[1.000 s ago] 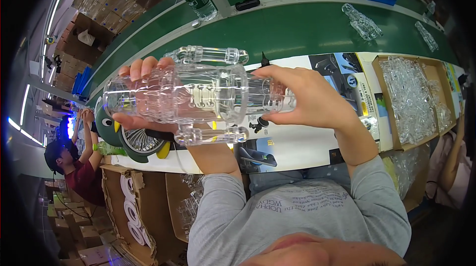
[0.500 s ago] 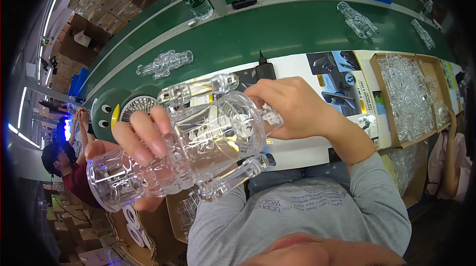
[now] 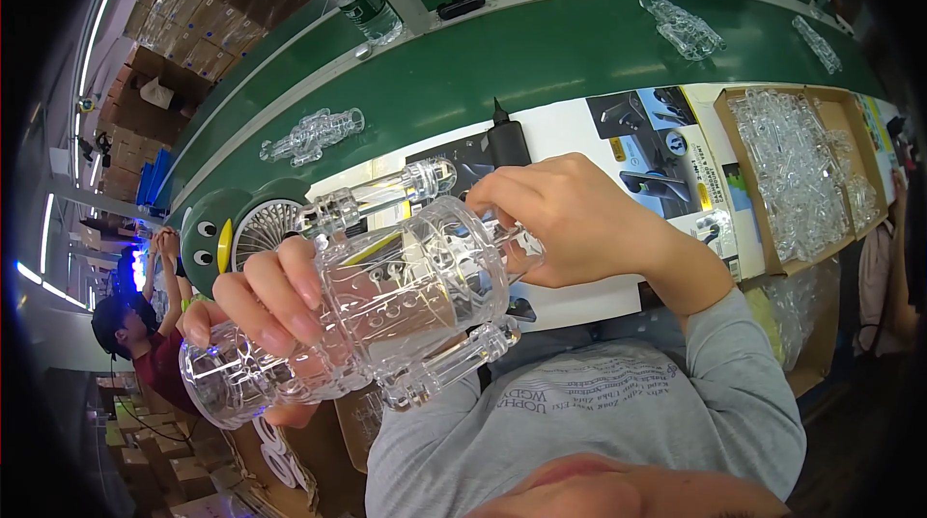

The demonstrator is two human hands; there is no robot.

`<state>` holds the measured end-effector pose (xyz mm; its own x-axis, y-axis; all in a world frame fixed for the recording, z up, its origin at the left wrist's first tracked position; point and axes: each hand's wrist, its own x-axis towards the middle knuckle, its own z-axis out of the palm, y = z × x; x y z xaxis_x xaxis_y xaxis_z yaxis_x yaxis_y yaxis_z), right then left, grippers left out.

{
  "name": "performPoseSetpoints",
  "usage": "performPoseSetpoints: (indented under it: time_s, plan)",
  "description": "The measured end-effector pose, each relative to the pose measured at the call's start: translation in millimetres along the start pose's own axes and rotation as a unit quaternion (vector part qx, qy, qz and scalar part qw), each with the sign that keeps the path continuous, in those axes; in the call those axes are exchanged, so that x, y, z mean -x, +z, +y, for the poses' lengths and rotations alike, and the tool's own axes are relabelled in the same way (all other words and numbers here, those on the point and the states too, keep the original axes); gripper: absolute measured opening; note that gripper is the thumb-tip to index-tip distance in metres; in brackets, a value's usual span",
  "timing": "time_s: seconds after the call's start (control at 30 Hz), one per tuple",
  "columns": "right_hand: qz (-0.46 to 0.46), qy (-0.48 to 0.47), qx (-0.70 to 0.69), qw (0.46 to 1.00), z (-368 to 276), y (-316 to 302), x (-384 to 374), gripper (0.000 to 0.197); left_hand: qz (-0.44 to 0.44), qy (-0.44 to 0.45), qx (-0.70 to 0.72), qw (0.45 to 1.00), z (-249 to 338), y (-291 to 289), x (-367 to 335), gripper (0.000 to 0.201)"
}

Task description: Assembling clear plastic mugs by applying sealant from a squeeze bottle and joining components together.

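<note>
gripping a clear plastic figure (image 3: 386,301) with left hand (image 3: 270,301) and right hand (image 3: 579,224)

holding the figure in the air, partly over a printed sheet (image 3: 579,304), tilted, left end nearer the body and right end farther out. clamping the left hand around the left end, fingers curled over the top. bunching the right thumb and fingers together on a small clear end piece (image 3: 519,250) at the other end; cannot tell whether joined to the figure or loose. showing a slim clear arm (image 3: 381,197) along the far side and another along the near side. showing a black bottle (image 3: 507,143) with a pointed tip just beyond the right hand, a green penguin-faced fan (image 3: 206,228) near the left hand, two more clear figures (image 3: 314,135) lying well apart on the green table (image 3: 435,74), and a cardboard tray (image 3: 731,146) of clear parts (image 3: 787,180) off to the right.
</note>
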<state>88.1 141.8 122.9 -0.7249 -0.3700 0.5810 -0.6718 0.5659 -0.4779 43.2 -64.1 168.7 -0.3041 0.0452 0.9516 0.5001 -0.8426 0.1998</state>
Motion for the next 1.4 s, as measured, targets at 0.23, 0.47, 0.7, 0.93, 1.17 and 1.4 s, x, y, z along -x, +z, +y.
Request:
performPoseSetpoints:
  time_s: [0.23, 0.47, 0.7, 0.93, 1.17, 1.4]
  plan:
    - [0.060, 0.028, 0.042, 0.997, -6.7, 8.5, 2.8, 0.035, 0.045, -0.022, -0.020, 0.999, 0.9, -1.0, -1.1, 0.066]
    - [-0.013, 0.064, -0.001, 0.998, 0.4, 1.3, -0.6, 0.035, -0.028, -0.050, -0.008, 0.998, -4.2, -12.4, -2.1, 0.071]
    - [-0.038, 0.103, -0.034, 0.993, 7.8, -5.4, -3.6, 0.038, -0.021, -0.033, 0.074, 0.997, -26.1, -25.9, -2.7, 0.077]
    - [0.089, 0.149, 0.042, 0.984, 61.1, -14.6, -12.5, 0.044, 0.241, -0.105, -0.291, 0.920, -62.4, -38.3, -10.1, 0.057]
    - [0.010, 0.312, 0.297, 0.902, 178.7, -38.7, -16.9, 0.043, 0.363, 0.054, -0.245, 0.897, -36.3, -47.1, -17.0, 0.031]
    - [-0.158, 0.322, 0.386, 0.850, 253.9, -43.2, -15.0, 0.044, 0.359, 0.056, -0.214, 0.907, -32.7, -50.5, -13.8, 0.029]
